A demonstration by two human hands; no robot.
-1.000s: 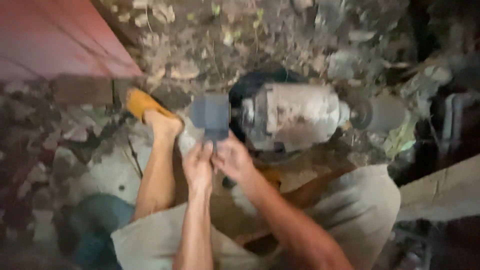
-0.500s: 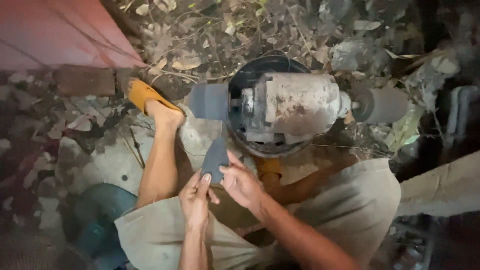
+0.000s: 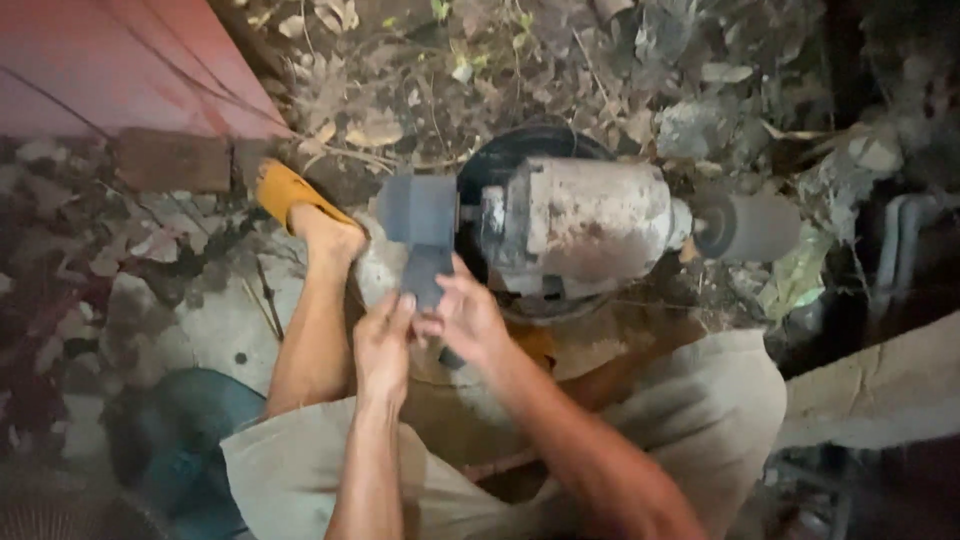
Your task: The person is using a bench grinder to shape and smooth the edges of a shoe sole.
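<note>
Hands both closed on one workpiece: left hand (image 3: 383, 345) and right hand (image 3: 468, 318) pinching a flat dark grey blade-like piece (image 3: 426, 276) from either side, fingers pressed together around its lower end. Exact grip under the piece not discernible. Upper end of the piece reaching just beyond the fingertips, up to the underside of the grey grinding wheel (image 3: 418, 209); contact likely, not confirmed through blur.

Directly ahead of the right fingers: worn, pale bench grinder motor (image 3: 588, 222), lying horizontal, seated over a black round rim (image 3: 520, 150). Second grey wheel (image 3: 748, 227) on the far shaft end, well apart from both hands.

Outward of the left fingers: bare foot in an orange sandal (image 3: 290, 192), shin running back alongside the left forearm. Beyond the sandal, a brown brick (image 3: 172, 160) against a red wall panel (image 3: 120, 70).

Past the grinder, away from the fingers: dry leaves and rubble (image 3: 400, 90). Below the wrists: beige shorts (image 3: 700, 410). Teal object (image 3: 190, 440) near the left elbow, kind not determinable.
</note>
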